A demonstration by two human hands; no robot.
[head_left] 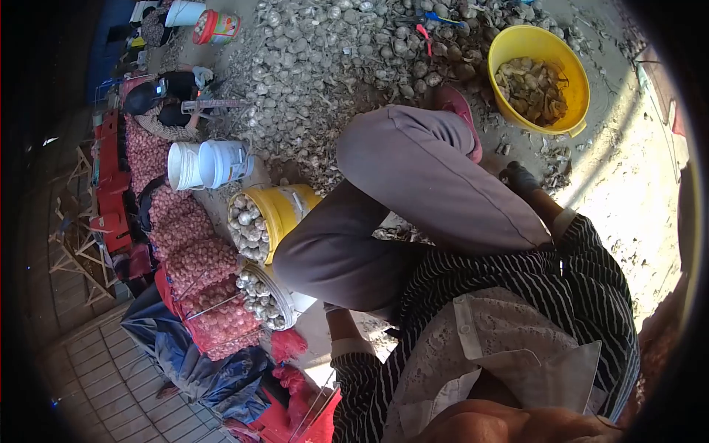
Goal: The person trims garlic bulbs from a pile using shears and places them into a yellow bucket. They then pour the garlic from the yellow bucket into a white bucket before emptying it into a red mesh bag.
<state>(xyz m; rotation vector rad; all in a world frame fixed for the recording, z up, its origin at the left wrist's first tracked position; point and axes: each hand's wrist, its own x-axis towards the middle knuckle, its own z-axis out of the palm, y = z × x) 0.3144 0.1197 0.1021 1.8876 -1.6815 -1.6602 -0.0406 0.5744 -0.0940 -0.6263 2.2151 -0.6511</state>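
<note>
My right hand (pixel 521 180), in a dark glove, is low over the ground beside my lower leg and a pink-red shoe (pixel 461 118). Its fingers look curled; whatever they hold is too small to make out. Above it in the view stands a yellow tub (pixel 574 68) with dry husks and scraps inside. My left forearm (pixel 346 328) reaches down behind my bent knee, which hides the left hand. Close to that arm are a white bucket (pixel 286 292) and a yellow bucket (pixel 277 210), both holding garlic bulbs. Loose garlic bulbs (pixel 303 81) cover the ground past my legs.
Two white buckets (pixel 225 164) stand left of the pile. Red mesh sacks of garlic (pixel 196 258) line the left side. Another person (pixel 166 103) sits by the pile, with a red bucket (pixel 221 27) farther off. A blue-handled tool (pixel 443 18) lies among the bulbs.
</note>
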